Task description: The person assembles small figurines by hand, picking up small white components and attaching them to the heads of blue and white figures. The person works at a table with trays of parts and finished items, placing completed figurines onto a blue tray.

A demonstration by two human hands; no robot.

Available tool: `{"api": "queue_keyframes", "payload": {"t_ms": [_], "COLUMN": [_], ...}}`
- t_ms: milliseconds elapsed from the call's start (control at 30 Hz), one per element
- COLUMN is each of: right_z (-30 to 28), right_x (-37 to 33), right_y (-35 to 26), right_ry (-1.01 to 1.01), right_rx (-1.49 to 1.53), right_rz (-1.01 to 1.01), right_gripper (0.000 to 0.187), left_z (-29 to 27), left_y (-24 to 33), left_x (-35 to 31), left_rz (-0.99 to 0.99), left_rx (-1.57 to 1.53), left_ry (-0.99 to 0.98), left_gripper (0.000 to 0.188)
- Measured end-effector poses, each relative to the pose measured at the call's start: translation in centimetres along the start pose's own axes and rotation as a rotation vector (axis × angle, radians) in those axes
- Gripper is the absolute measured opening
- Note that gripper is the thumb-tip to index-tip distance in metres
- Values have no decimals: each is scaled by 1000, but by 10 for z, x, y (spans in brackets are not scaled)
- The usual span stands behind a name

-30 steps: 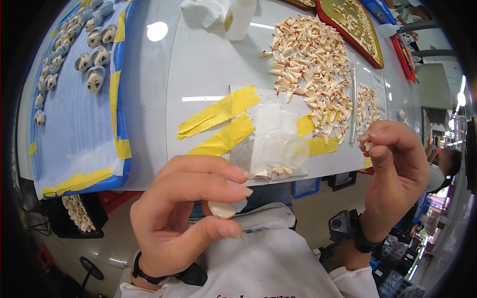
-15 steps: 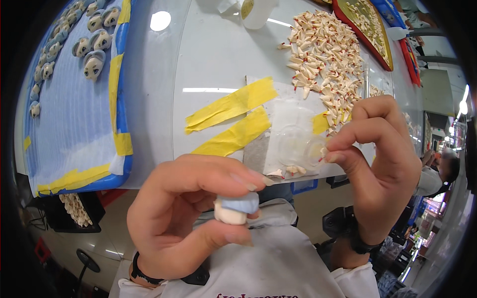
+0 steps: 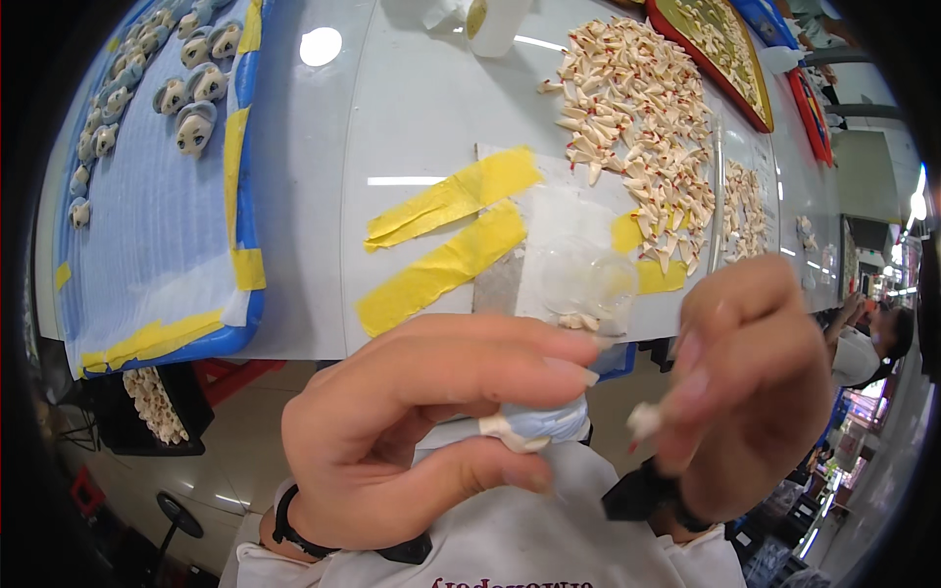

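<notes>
Between the thumb and fingers of my left hand (image 3: 377,431) is a small doll head (image 3: 547,421), pale cream with a light blue top; my fingers cover part of it and its face is not visible. My right hand (image 3: 750,367), smeared by motion, pinches a small cream pointed piece (image 3: 642,423) with a red end, just right of the head and apart from it. Beyond the hands, round clear dishes (image 3: 564,269) rest on a white patch, with a few cream pieces (image 3: 578,321) at the near edge.
A big pile of red-tipped cream pieces (image 3: 627,108) spreads at the far right, before a red-rimmed tray (image 3: 763,108). Yellow tape strips (image 3: 446,269) cross the table's middle. On the left, a blue tray (image 3: 245,338) lined with cloth carries several painted doll heads (image 3: 195,129).
My right hand has come from the clear dishes toward my body, carrying a cream piece. My left hand has shifted right with the doll head, which is turned differently.
</notes>
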State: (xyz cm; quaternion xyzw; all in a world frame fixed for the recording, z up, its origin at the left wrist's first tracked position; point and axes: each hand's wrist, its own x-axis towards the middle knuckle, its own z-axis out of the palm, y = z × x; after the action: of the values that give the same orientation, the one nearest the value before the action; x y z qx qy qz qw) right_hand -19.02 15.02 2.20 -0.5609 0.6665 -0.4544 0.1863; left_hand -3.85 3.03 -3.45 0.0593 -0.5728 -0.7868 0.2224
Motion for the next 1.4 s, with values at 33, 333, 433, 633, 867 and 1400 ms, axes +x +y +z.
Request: {"api": "queue_keyframes", "payload": {"t_ms": [33, 333, 433, 633, 867, 1400], "right_z": [13, 15, 17, 16, -29, -47], "right_x": [-8, -25, -24, -27, -22, -19], "right_y": [-2, -6, -6, 2, 19, 46], "right_ry": [70, 42, 62, 38, 302, 341], "right_rx": [75, 59, 26, 106, -176, -570], "right_rz": [15, 86, -4, -19, 139, 329], "right_gripper": [24, 29, 35, 32, 8, 10], "left_z": [1, 7, 12, 20, 8, 5], "left_y": [-1, 4, 8, 6, 4, -1], "left_x": [-1, -2, -3, -5, -1, -2], "left_rz": [20, 80, 147, 228, 132, 3], "left_rx": [26, 358, 441, 549, 462, 227], "left_ry": [-10, -67, -78, -45, 56, 182], "left_gripper": [40, 30, 29, 30, 45, 45]}}
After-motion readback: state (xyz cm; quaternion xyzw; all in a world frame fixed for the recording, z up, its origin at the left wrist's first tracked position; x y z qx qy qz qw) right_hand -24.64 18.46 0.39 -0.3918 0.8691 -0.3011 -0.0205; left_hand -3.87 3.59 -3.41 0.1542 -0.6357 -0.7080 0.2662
